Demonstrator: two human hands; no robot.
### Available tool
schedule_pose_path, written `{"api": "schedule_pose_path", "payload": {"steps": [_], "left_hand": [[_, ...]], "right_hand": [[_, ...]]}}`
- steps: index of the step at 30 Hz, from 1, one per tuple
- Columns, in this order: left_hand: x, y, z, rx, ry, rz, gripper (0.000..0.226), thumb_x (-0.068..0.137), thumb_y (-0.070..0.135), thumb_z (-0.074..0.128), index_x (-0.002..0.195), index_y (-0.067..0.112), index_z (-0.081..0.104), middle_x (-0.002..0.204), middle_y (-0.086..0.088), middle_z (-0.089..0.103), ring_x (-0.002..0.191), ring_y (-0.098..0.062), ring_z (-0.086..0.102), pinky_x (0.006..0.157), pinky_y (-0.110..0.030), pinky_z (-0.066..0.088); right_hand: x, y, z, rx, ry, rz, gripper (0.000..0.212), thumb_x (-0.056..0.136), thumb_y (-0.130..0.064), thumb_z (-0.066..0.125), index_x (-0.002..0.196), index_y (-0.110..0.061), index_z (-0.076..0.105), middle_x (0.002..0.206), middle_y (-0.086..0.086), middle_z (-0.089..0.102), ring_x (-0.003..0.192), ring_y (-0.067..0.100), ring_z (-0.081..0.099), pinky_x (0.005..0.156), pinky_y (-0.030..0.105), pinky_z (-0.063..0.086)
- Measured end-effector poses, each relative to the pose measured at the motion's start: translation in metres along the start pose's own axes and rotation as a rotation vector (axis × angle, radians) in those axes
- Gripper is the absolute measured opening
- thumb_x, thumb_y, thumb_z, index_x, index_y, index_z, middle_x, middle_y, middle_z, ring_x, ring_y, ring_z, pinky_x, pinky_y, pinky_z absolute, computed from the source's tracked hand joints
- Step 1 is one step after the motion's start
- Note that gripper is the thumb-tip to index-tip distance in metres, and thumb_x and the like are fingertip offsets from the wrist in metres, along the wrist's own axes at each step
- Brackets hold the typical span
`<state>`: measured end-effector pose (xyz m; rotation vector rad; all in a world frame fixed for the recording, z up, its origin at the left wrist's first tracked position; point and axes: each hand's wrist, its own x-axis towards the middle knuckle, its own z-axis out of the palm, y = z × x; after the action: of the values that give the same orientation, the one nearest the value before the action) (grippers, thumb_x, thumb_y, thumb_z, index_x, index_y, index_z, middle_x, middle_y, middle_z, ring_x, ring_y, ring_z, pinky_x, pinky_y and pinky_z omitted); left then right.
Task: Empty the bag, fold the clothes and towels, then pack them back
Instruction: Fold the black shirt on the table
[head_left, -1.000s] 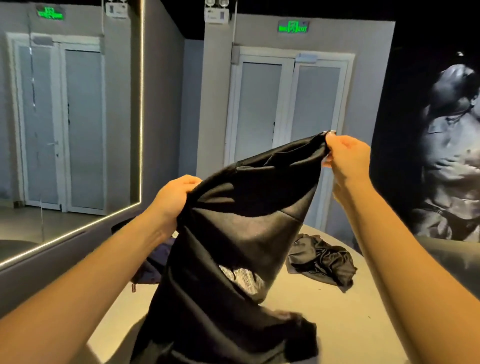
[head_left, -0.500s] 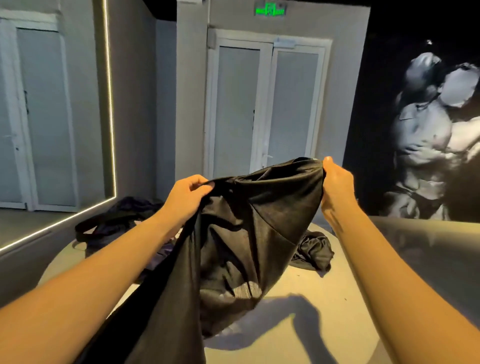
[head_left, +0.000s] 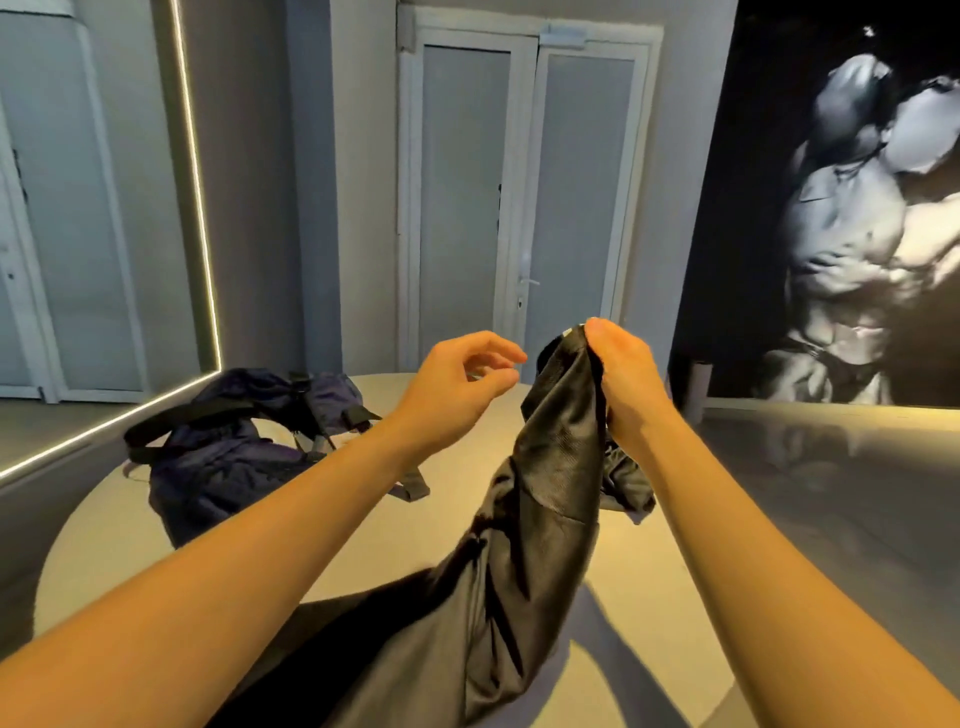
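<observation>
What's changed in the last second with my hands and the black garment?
The left hand let go of the black garment, which had been spread between both hands and now hangs bunched from the right hand alone. The right hand kept its grip on the top edge. The bag and the other dark garment stayed on the table.
</observation>
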<state>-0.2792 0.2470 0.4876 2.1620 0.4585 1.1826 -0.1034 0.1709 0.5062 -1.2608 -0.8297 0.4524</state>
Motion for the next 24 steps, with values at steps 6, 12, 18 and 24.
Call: {"api": "schedule_pose_path", "payload": {"steps": [6, 12, 18, 24], "left_hand": [[0.002, 0.004, 0.020, -0.075, -0.079, -0.109, 0.016, 0.090, 0.031, 0.076, 0.103, 0.023, 0.071, 0.104, 0.002, 0.071, 0.092, -0.003, 0.066, 0.077, -0.018, 0.047], [-0.018, -0.014, 0.024, 0.174, -0.308, -0.100, 0.009, 0.089, 0.036, 0.076, 0.085, 0.029, 0.072, 0.113, 0.008, 0.057, 0.111, -0.011, 0.054, 0.100, -0.037, 0.045], [-0.036, -0.026, 0.012, 0.429, -0.191, 0.134, 0.017, 0.090, 0.037, 0.062, 0.075, 0.029, 0.065, 0.103, 0.010, 0.062, 0.100, -0.011, 0.056, 0.095, -0.044, 0.047], [-0.052, -0.010, 0.018, 0.162, -0.244, 0.120, 0.018, 0.091, 0.019, 0.070, 0.075, 0.029, 0.070, 0.098, 0.009, 0.071, 0.097, -0.010, 0.064, 0.090, -0.024, 0.050]], "right_hand": [[-0.007, 0.004, -0.012, 0.105, -0.191, -0.082, 0.021, 0.101, -0.027, 0.050, 0.088, -0.011, 0.056, 0.077, 0.004, 0.051, 0.072, 0.017, 0.049, 0.071, 0.036, 0.048], [-0.007, 0.004, -0.022, 0.068, -0.131, -0.113, 0.026, 0.103, -0.030, 0.048, 0.095, -0.011, 0.064, 0.080, 0.001, 0.060, 0.074, 0.012, 0.056, 0.070, 0.029, 0.053], [-0.005, 0.006, -0.024, 0.080, -0.039, -0.128, 0.029, 0.102, -0.022, 0.047, 0.074, -0.017, 0.053, 0.067, -0.004, 0.048, 0.061, 0.008, 0.044, 0.063, 0.027, 0.042], [0.000, 0.013, -0.017, 0.072, 0.042, -0.015, 0.026, 0.104, -0.026, 0.045, 0.081, -0.017, 0.053, 0.074, 0.001, 0.048, 0.070, 0.015, 0.045, 0.068, 0.031, 0.041]]}}
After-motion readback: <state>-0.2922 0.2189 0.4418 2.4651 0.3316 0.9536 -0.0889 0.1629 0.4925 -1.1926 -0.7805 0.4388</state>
